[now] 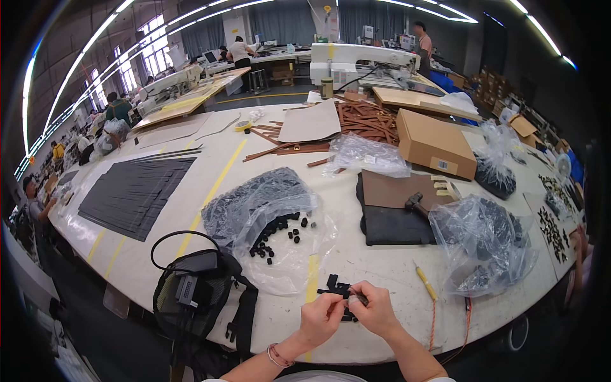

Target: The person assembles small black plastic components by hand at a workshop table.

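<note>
Hands (pixel 347 312) pinching black strap (pixel 337 290), mesh bag (pixel 194 286) beside

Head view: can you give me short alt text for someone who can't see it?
Both hands, left hand and right hand, pinch small black strap pieces at the edge of a white table, beside a clear bag of small black parts.

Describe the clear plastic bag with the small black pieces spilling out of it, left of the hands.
The clear plastic bag lies crumpled and open on the pale table, just beyond the left hand. Its far half is packed dark with contents; its near half is flattened, thin and glossy. Small black blocky pieces lie scattered on that flat part. A black mesh bag sits by its near-left edge. Neither hand touches it.
</note>
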Available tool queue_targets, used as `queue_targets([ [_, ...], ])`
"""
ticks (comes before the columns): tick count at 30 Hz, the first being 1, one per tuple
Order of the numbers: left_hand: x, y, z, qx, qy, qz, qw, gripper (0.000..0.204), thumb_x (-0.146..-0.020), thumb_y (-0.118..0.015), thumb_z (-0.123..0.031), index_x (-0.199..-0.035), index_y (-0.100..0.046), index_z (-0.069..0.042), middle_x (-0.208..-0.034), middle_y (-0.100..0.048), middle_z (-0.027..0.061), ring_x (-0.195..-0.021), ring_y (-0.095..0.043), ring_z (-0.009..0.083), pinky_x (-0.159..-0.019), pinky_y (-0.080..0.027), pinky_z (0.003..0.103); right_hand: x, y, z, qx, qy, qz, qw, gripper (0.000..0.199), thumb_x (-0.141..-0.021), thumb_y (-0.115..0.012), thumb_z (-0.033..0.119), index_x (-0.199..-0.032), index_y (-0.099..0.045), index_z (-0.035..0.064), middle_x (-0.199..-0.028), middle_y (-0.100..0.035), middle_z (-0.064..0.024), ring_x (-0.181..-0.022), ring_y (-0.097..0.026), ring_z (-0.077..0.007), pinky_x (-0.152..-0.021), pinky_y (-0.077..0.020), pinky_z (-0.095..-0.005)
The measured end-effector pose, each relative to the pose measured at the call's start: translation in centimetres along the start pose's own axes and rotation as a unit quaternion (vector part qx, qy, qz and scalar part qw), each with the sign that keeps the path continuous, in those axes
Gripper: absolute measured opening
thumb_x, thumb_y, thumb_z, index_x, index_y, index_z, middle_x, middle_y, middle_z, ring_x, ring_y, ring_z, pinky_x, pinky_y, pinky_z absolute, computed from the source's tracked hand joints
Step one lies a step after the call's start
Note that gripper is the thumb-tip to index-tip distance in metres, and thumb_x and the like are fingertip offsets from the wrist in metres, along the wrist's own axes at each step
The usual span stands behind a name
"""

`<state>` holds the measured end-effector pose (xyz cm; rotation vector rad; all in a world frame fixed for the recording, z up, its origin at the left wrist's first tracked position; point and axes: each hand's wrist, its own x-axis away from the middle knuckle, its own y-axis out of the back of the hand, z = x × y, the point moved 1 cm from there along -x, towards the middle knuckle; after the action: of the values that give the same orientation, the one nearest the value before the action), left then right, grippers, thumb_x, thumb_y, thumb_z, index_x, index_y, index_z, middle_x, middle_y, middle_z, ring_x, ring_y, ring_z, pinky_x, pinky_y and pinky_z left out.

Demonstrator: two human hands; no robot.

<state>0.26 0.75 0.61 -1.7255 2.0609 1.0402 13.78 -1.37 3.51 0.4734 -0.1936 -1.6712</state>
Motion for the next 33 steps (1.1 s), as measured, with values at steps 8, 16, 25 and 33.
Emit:
queue_targets([
  [8, -0.9, 0.2, -1.1, 0.367, 0.276, 0.051, 0.887, 0.008, -0.08, -0.056, -0.006, -0.078, -0.05, 0.0, -0.063, -0.052, 0.0014, -0.049, -0.046, 0.0043, -0.042, -0.037, 0.019, 0.4, 0.2, 0.9, 0.026, 0.096, -0.048, 0.994, 0.008, -0.068, -0.056, -0.002, -0.076, -0.055, -0.0029, -0.057, -0.055, -0.0066, -0.045, -0.047, -0.0061, -0.042, -0.0375, -0.0203],
  [16, -1.4, 0.6, 0.1, 0.484, 0.402, 0.131, 0.767, 0.01, -0.083, -0.051, -0.011, -0.082, -0.05, -0.001, -0.062, -0.051, 0.002, -0.045, -0.045, 0.0063, -0.04, -0.033, 0.018, 0.6, -0.2, 0.2, 0.08, 0.19, -0.059, 0.977, 0.008, -0.068, -0.058, -0.003, -0.075, -0.055, -0.0012, -0.06, -0.057, -0.0085, -0.047, -0.054, -0.0095, -0.043, -0.042, -0.0216],
  [25, -1.0, 0.3, -0.1, 0.493, 0.389, 0.105, 0.771, 0.003, -0.079, -0.052, -0.003, -0.08, -0.05, -0.002, -0.063, -0.053, 0.0031, -0.046, -0.046, 0.0067, -0.041, -0.034, 0.018, 0.5, -0.3, 0.5, -0.025, 0.078, -0.052, 0.995, 0.014, -0.068, -0.054, -0.005, -0.082, -0.056, -0.0034, -0.064, -0.056, -0.0048, -0.053, -0.05, -0.0051, -0.047, -0.0412, -0.0197],
  [33, -0.8, 0.3, -0.6, 0.322, 0.29, 0.111, 0.895, 0.005, -0.075, -0.055, 0.002, -0.077, -0.051, -0.001, -0.06, -0.05, -0.0004, -0.045, -0.042, 0.0026, -0.039, -0.029, 0.016, -0.2, 0.6, -0.4, -0.062, -0.046, 0.1, 0.992, 0.023, -0.062, -0.051, 0.002, -0.084, -0.057, -0.0031, -0.064, -0.054, -0.0051, -0.047, -0.039, -0.0059, -0.044, -0.0337, -0.0204],
])
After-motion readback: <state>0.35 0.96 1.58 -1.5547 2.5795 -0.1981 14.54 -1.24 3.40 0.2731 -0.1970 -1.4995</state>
